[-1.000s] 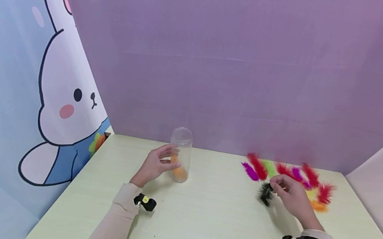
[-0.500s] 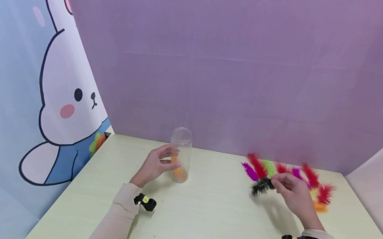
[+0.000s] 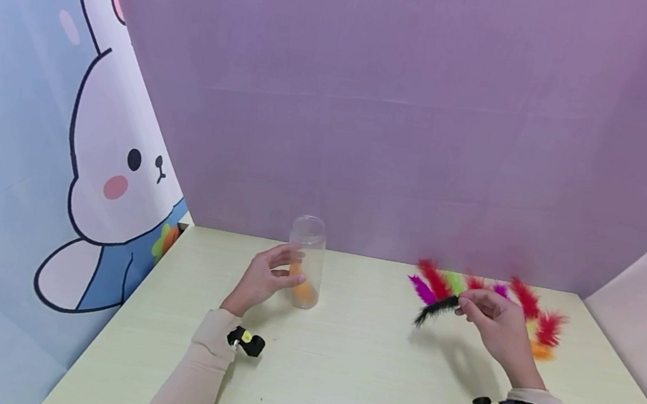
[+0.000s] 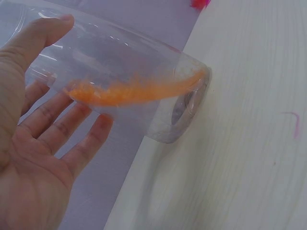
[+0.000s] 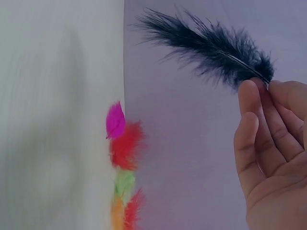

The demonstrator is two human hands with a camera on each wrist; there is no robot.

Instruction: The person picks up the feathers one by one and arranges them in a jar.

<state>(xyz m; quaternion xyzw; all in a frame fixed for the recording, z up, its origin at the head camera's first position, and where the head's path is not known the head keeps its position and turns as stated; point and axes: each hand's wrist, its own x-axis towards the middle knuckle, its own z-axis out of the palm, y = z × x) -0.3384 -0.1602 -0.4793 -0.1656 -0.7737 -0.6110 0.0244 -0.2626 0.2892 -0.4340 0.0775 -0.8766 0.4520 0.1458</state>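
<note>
A clear plastic jar (image 3: 315,263) stands upright on the table with an orange feather (image 4: 139,93) inside it. My left hand (image 3: 266,277) holds the jar from its left side, thumb on the near face and fingertips (image 4: 103,124) behind. On the right, my right hand (image 3: 495,326) pinches a black feather (image 5: 216,50) by its quill end, between thumb and fingertips. This feather (image 3: 437,310) points left and slightly down, raised over the table with its shadow below. Behind that hand lie loose feathers, among them red (image 3: 433,277), purple (image 3: 421,289) and green ones.
The pale wooden table (image 3: 337,369) ends at a purple cloth backdrop (image 3: 397,116). A red feather (image 3: 550,327) and an orange feather (image 3: 541,350) lie at the right. A blue cloth with a printed rabbit (image 3: 112,200) hangs on the left.
The black feather has swung from hanging down to pointing left, pinched in my right hand, which has turned a little. My left hand and the jar have stayed in place.
</note>
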